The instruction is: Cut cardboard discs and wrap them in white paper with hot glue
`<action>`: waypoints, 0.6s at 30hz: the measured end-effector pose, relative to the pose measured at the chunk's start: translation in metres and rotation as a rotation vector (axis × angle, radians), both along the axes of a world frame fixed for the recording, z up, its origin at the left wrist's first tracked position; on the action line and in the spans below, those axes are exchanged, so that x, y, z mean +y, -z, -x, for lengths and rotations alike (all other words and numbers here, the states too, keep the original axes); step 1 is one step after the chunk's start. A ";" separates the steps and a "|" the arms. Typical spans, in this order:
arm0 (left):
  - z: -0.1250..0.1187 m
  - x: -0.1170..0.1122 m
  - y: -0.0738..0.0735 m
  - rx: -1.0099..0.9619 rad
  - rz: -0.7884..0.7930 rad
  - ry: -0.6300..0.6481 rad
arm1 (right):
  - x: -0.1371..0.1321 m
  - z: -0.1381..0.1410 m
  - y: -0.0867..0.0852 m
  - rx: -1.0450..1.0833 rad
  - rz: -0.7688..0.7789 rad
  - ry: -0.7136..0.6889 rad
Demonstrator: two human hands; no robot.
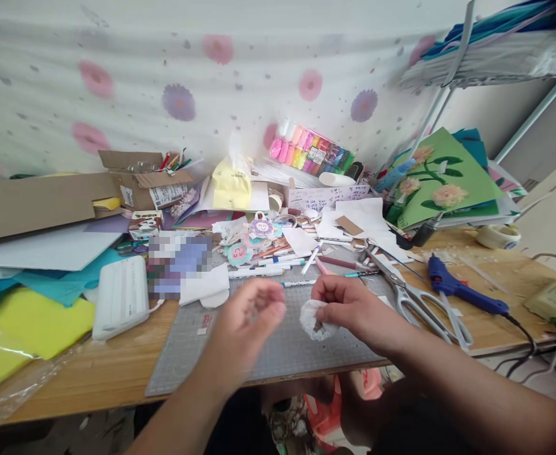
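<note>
My right hand (349, 306) hovers over the grey cutting mat (278, 354) and pinches a small crumpled white piece, paper or tissue (314, 320). My left hand (252, 309) is a short way to its left, blurred by motion, with its fingers curled inward. I see nothing clearly held in it. The two hands are a few centimetres apart and do not touch. Just beyond them on the mat lie several pens and markers (263, 272).
Large scissors (415, 297) and a blue glue gun (462, 287) with a black cord lie right of the mat. A white box (119, 297), yellow and teal felt sheets (26, 316), cardboard boxes (140, 180), coloured clay packs (313, 151) and a green flower card (443, 180) crowd the wooden table.
</note>
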State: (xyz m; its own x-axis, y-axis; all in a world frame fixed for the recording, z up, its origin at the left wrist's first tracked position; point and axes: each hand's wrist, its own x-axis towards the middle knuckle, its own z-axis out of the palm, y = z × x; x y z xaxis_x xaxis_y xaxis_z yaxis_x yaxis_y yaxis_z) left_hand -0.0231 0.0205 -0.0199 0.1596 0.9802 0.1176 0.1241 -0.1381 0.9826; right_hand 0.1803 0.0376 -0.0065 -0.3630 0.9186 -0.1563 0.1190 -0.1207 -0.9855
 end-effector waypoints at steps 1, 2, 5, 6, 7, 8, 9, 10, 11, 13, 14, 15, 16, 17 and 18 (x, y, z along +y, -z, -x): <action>-0.006 0.000 0.006 -0.023 0.051 0.044 | 0.000 0.001 0.001 0.009 0.011 -0.011; -0.012 0.001 0.012 -0.052 0.105 0.086 | 0.000 0.002 0.001 0.015 0.020 -0.021; -0.027 0.003 0.022 -0.115 0.187 0.150 | 0.002 0.005 0.002 -0.016 0.001 -0.028; -0.030 0.004 0.023 -0.108 0.178 0.148 | 0.002 0.005 0.002 -0.038 -0.018 -0.023; -0.031 0.004 0.022 -0.089 0.160 0.138 | 0.003 0.005 0.002 -0.050 -0.030 -0.017; -0.032 0.004 0.021 -0.066 0.140 0.119 | 0.003 0.004 0.002 -0.042 -0.026 -0.014; -0.032 0.004 0.020 -0.044 0.121 0.096 | 0.003 0.002 0.002 -0.013 -0.005 -0.007; -0.031 0.004 0.019 -0.030 0.108 0.074 | 0.003 0.000 0.002 0.030 0.026 0.003; -0.030 0.003 0.018 -0.030 0.101 0.057 | 0.003 -0.003 0.002 0.073 0.058 0.014; -0.028 0.001 0.015 -0.065 0.090 0.038 | 0.002 -0.008 0.004 0.139 0.097 0.019; -0.027 0.000 0.014 -0.091 0.084 0.026 | 0.001 -0.011 0.005 0.154 0.104 0.007; -0.026 -0.001 0.013 -0.115 0.075 0.009 | 0.000 -0.012 0.006 0.161 0.107 -0.015; -0.026 -0.002 0.013 -0.135 0.068 -0.008 | -0.002 -0.013 0.008 0.164 0.107 -0.044; -0.025 -0.003 0.012 -0.150 0.062 -0.025 | -0.003 -0.013 0.009 0.166 0.106 -0.066; -0.026 -0.004 0.012 -0.163 0.061 -0.038 | -0.005 -0.013 0.010 0.166 0.102 -0.077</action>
State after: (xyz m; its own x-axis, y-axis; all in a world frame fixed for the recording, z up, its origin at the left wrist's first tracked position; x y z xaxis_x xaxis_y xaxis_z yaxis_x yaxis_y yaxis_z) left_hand 0.0024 0.0169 -0.0316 0.1063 0.9912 0.0790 -0.0333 -0.0759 0.9966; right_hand 0.1929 0.0327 -0.0161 -0.4598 0.8697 -0.1791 -0.0317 -0.2176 -0.9755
